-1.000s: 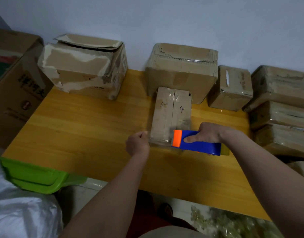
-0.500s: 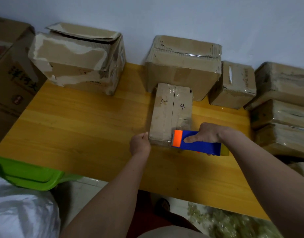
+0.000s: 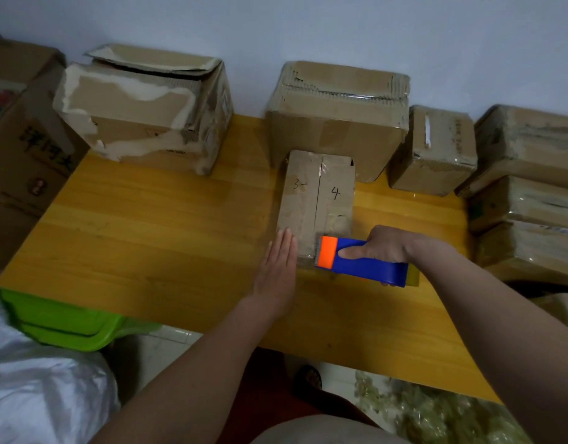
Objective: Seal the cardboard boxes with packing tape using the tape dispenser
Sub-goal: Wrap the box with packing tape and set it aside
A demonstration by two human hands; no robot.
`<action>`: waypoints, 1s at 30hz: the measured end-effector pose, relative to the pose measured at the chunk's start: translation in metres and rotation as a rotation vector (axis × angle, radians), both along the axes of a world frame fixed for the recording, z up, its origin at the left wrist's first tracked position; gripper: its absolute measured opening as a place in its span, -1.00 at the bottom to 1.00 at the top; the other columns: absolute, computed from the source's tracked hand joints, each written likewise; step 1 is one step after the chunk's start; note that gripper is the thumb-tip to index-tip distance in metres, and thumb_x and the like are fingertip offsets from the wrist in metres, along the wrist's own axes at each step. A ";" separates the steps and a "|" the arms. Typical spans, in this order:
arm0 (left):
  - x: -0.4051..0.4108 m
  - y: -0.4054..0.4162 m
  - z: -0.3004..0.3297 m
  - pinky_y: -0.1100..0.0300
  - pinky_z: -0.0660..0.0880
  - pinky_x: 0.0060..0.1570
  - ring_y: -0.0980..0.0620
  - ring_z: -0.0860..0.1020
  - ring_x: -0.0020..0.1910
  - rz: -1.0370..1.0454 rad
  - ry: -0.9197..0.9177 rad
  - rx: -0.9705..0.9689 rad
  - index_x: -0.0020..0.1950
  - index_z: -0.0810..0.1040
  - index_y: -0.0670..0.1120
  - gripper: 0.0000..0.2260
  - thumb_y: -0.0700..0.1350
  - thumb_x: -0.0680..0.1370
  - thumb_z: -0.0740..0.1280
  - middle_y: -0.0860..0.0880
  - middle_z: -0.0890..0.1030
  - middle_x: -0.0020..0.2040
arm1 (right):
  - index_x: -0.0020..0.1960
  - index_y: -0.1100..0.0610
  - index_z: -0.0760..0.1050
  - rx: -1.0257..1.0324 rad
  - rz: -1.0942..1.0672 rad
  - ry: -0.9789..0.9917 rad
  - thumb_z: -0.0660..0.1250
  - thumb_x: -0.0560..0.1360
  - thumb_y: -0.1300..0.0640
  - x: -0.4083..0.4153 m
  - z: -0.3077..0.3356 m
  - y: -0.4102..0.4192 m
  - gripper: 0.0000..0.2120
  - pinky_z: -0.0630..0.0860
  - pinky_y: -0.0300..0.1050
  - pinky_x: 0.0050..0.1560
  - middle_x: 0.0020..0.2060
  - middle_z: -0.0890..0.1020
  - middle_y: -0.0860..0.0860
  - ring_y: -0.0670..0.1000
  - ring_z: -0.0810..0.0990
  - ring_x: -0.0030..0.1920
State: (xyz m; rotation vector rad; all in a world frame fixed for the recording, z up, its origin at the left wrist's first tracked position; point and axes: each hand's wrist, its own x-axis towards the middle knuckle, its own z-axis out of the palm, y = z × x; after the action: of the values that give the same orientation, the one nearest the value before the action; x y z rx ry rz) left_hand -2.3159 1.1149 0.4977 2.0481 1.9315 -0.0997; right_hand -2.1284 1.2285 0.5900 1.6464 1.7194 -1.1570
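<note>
Left hand (image 3: 278, 270) now flat against box (image 3: 318, 203) | right hand (image 3: 388, 248) grips dispenser (image 3: 361, 261)

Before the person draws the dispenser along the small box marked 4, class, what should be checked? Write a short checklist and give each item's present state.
1. Dispenser gripped firmly: ok. The right hand wraps the blue tape dispenser, index finger along its side.
2. Orange end on the box: ok. It sits at the near end of the small box.
3. Box steadied: ok. The left hand lies flat, fingers straight, against the box's near left edge.
4. Tape stuck to the cardboard: cannot tell, the dispenser hides it.
5. Path ahead: not ok. The far end butts against the larger box.
6. Box flat on the table: ok.
</note>
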 end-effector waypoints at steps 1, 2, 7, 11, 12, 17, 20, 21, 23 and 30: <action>0.000 0.000 0.002 0.06 -0.36 0.43 -0.10 -0.38 0.49 -0.003 0.014 -0.011 0.52 -0.35 -0.20 -0.28 -0.38 0.52 0.06 -0.17 -0.36 0.53 | 0.02 0.14 0.48 -0.006 0.000 0.006 0.34 0.36 -0.35 0.001 0.000 -0.001 -0.43 0.51 -0.04 0.00 -0.09 0.63 0.10 0.10 0.61 -0.06; -0.001 0.000 0.003 0.06 -0.34 0.44 -0.09 -0.38 0.49 0.001 0.020 -0.017 0.52 -0.35 -0.19 -0.28 -0.39 0.52 0.06 -0.17 -0.36 0.53 | 0.01 0.14 0.48 -0.011 0.001 0.014 0.35 0.36 -0.35 0.003 0.000 -0.001 -0.44 0.50 -0.05 -0.02 -0.10 0.63 0.10 0.10 0.61 -0.06; -0.002 -0.003 0.004 0.06 -0.35 0.45 -0.07 -0.40 0.48 0.000 0.010 0.013 0.51 -0.36 -0.17 -0.26 -0.43 0.50 0.05 -0.15 -0.38 0.52 | -0.10 0.11 0.46 -0.018 0.014 -0.011 0.37 0.34 -0.34 0.026 0.005 0.000 -0.49 0.51 -0.07 -0.08 -0.16 0.62 0.09 0.10 0.61 -0.13; 0.001 -0.003 0.007 0.06 -0.38 0.42 -0.08 -0.42 0.47 0.008 0.019 -0.014 0.51 -0.38 -0.17 -0.24 -0.40 0.51 0.09 -0.15 -0.40 0.52 | -0.11 0.23 0.50 -0.103 -0.094 -0.032 0.40 0.31 -0.32 0.064 0.012 0.001 -0.42 0.58 -0.06 -0.23 -0.29 0.69 0.18 0.14 0.67 -0.30; 0.003 -0.002 0.008 0.06 -0.39 0.41 -0.09 -0.42 0.47 0.022 0.022 -0.018 0.51 -0.38 -0.18 -0.24 -0.39 0.52 0.11 -0.16 -0.39 0.52 | -0.10 0.24 0.50 -0.102 -0.099 -0.031 0.40 0.32 -0.31 0.067 0.011 0.001 -0.41 0.58 -0.08 -0.26 -0.31 0.69 0.18 0.14 0.68 -0.32; 0.008 0.000 0.012 -0.02 -0.40 0.40 -0.18 -0.46 0.44 -0.017 0.076 -0.053 0.48 -0.44 0.07 -0.04 -0.23 0.50 0.32 -0.22 -0.48 0.44 | 0.03 0.25 0.50 -0.100 -0.095 -0.045 0.39 0.32 -0.33 0.060 0.002 0.005 -0.35 0.60 -0.05 -0.22 -0.19 0.69 0.21 0.17 0.69 -0.26; 0.021 0.003 0.014 -0.08 -0.46 0.35 -0.26 -0.50 0.40 -0.009 0.113 -0.077 0.49 -0.36 0.17 -0.08 -0.24 0.51 0.31 -0.28 -0.50 0.41 | 0.00 0.25 0.50 -0.116 -0.097 -0.043 0.39 0.31 -0.34 0.066 0.002 0.006 -0.35 0.60 -0.06 -0.26 -0.22 0.69 0.22 0.16 0.69 -0.30; 0.027 0.003 0.014 -0.07 -0.48 0.32 -0.25 -0.51 0.39 0.002 0.099 -0.044 0.51 -0.33 0.13 -0.11 -0.28 0.50 0.28 -0.28 -0.48 0.43 | 0.00 0.26 0.50 -0.121 -0.098 -0.040 0.39 0.31 -0.34 0.068 0.002 0.005 -0.35 0.60 -0.06 -0.25 -0.23 0.69 0.22 0.16 0.68 -0.30; 0.036 0.003 0.013 -0.04 -0.48 0.33 -0.17 -0.51 0.39 -0.046 0.085 -0.001 0.53 -0.31 -0.02 -0.15 -0.31 0.48 0.23 -0.24 -0.43 0.48 | 0.01 0.26 0.50 -0.130 -0.100 -0.033 0.38 0.32 -0.33 0.069 0.002 0.004 -0.35 0.61 -0.04 -0.23 -0.22 0.69 0.23 0.16 0.68 -0.29; 0.034 0.007 0.007 -0.04 -0.48 0.33 -0.17 -0.53 0.40 -0.204 0.099 -0.144 0.46 -0.48 0.13 0.04 0.03 0.45 0.41 -0.18 -0.53 0.43 | 0.02 0.22 0.50 -0.132 -0.097 -0.004 0.38 0.34 -0.32 0.076 0.005 0.002 -0.39 0.58 -0.05 -0.20 -0.22 0.68 0.17 0.14 0.67 -0.26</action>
State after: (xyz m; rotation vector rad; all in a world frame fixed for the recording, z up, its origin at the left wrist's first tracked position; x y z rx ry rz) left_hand -2.2824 1.1215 0.5044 2.1726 1.7092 -0.3830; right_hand -2.0529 1.2307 0.5951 1.6652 1.5408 -1.2820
